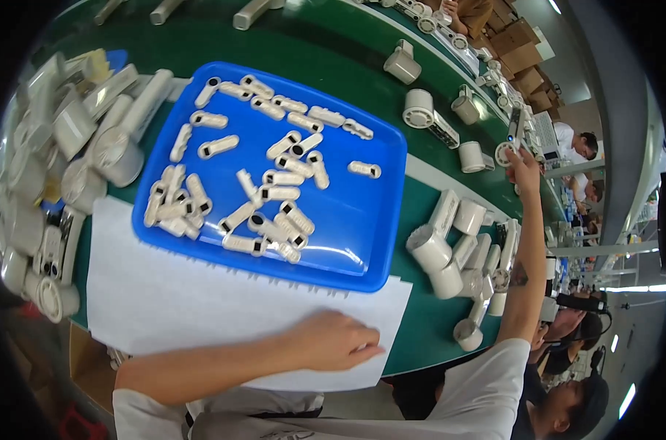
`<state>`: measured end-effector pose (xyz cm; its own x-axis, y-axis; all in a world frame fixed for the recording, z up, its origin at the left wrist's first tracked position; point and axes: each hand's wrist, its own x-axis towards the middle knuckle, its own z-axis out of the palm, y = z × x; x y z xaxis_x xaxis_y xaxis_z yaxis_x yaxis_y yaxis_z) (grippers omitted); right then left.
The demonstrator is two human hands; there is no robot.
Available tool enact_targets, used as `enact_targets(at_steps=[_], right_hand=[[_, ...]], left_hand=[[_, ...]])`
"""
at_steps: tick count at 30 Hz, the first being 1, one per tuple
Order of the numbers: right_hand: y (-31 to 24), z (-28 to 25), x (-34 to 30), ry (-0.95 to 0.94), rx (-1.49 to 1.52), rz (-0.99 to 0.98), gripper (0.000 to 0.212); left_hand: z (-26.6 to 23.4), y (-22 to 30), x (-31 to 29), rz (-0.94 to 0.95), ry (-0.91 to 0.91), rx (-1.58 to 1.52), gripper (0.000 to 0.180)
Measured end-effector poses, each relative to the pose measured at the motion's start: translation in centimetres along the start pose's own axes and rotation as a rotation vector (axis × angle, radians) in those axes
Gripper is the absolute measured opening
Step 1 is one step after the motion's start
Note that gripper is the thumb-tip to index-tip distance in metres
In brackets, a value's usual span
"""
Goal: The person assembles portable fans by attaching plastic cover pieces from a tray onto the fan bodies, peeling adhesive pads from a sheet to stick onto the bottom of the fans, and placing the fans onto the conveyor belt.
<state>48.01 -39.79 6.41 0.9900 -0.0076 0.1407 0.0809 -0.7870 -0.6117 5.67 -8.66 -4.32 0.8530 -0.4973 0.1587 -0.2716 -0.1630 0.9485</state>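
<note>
My left hand point(339, 342) rests on the white sheet point(157, 293) in front of the blue tray point(326, 220). Its fingers are loosely curled in, with nothing visible in them. Far out to the right, my right hand point(525, 173) is closed on a white handheld device with a round, ring-shaped head point(506, 153) and a dark, lit strip along its handle. That device is over the green bench, beside similar white ones point(472, 157). Inside the tray lie many small, elongated white plastic parts point(280, 193) with dark ends, some piled at its left side.
White round-headed devices point(116, 154) are heaped left of the tray, some in clear wrapping. Another group point(450, 253) lies to its right. More line the green conveyor point(333, 51) beyond. Co-workers point(573, 143) sit along the right side. Cardboard boxes point(520, 44) are stacked at the far right.
</note>
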Motion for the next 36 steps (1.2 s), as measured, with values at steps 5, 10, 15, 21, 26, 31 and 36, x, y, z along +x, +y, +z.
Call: enact_targets(at_steps=[5, 10, 15, 21, 26, 31, 36], right_hand=[[6.0, 1.2, 8.6, 0.043, -0.211, 0.109, 0.065], [13.5, -0.2, 14.9, 0.363, -0.494, -0.037, 0.056], [4.4, 6.0, 10.8, 0.260, -0.192, -0.246, 0.035], [-10.2, 11.1, -3.3, -0.323, -0.312, -0.886, 0.043], [-9.7, 12.8, -4.1, -0.299, -0.487, -0.686, 0.048], [-15.0, 6.2, -11.5, -0.391, -0.265, -0.511, 0.039], [-18.8, 3.1, -20.7, -0.965, -0.059, -0.558, 0.041]], left_hand=[[0.0, -0.2, 0.3, -0.019, 0.023, -0.024, 0.025], [0.0, -0.2, 0.7, 0.082, 0.034, -0.204, 0.020], [0.1, -0.2, 0.6, -0.006, 0.013, -0.158, 0.020], [-0.3, 0.1, 0.2, -0.041, -0.032, -0.035, 0.018], [0.2, -0.3, 0.8, 0.048, -0.125, 0.193, 0.017], [-0.3, 2.5, 0.6, 0.034, -0.138, 0.207, 0.019], [-3.7, 8.5, -2.8, 0.317, 0.641, 0.408, 0.057]])
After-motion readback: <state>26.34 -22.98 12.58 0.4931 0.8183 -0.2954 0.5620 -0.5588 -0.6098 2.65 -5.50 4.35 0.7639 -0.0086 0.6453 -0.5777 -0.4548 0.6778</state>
